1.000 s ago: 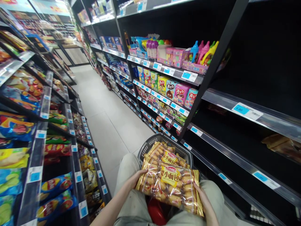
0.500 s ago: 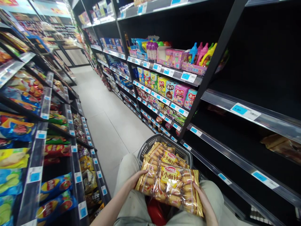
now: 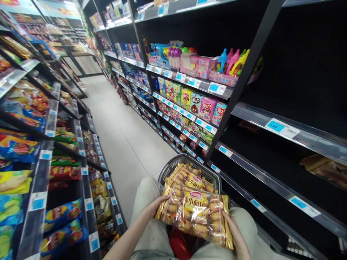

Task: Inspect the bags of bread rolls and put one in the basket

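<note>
A clear-and-gold bag of small bread rolls [image 3: 195,216] lies across my lap, over a grey plastic basket [image 3: 173,167]. My left hand [image 3: 156,206] grips the bag's left edge and my right hand [image 3: 235,233] grips its lower right edge. A second bag of the same rolls [image 3: 187,174] lies in the basket just beyond the held one. Something red [image 3: 177,245] shows under the held bag, between my knees.
Dark shelving to the right holds colourful snack boxes [image 3: 202,104] and toy bottles [image 3: 233,59]; the nearest right bays are mostly bare, with one bread bag [image 3: 324,168]. Chip and snack bags [image 3: 18,148] fill the left racks. A pale tiled aisle [image 3: 121,133] runs ahead.
The held bag has dropped slightly and shifted a little left with both hands still on it. The view has barely moved.
</note>
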{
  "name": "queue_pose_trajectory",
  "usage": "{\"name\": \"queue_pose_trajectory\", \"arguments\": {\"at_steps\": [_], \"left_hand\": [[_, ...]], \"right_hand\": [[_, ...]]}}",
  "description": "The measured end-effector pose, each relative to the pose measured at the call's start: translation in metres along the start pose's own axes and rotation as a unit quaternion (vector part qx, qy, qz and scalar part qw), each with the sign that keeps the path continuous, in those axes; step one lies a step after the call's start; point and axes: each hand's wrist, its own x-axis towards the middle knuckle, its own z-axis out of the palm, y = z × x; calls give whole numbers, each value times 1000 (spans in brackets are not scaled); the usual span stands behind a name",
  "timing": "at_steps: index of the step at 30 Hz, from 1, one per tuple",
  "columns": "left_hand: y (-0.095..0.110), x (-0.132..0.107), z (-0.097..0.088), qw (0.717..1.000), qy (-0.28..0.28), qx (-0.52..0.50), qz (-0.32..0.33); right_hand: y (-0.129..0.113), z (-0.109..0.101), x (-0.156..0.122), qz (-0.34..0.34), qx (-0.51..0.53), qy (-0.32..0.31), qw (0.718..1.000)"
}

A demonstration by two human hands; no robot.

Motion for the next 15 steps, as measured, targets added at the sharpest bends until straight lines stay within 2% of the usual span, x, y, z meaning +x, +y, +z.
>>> {"name": "queue_pose_trajectory", "arguments": {"at_steps": [3,5,8,11,13,15], "left_hand": [[-1,1,0,1000,-4,-6,-3],[-1,-2,1,1000,-9,-4,17],[7,-12,3,993,-27,15,116],[26,-27,8,971,-37,86,219],[42,-37,13,955,-21,138,262],[58,-49,21,941,17,174,290]], "right_hand": [[4,-4,0,20,29,-16,999],[6,-7,-2,2,24,-8,1000],[4,-17,-4,-67,-10,-19,998],[-2,-31,-1,-159,-65,-28,985],[-6,-38,2,-200,-103,-16,974],[-9,-42,4,-222,-134,27,965]]}}
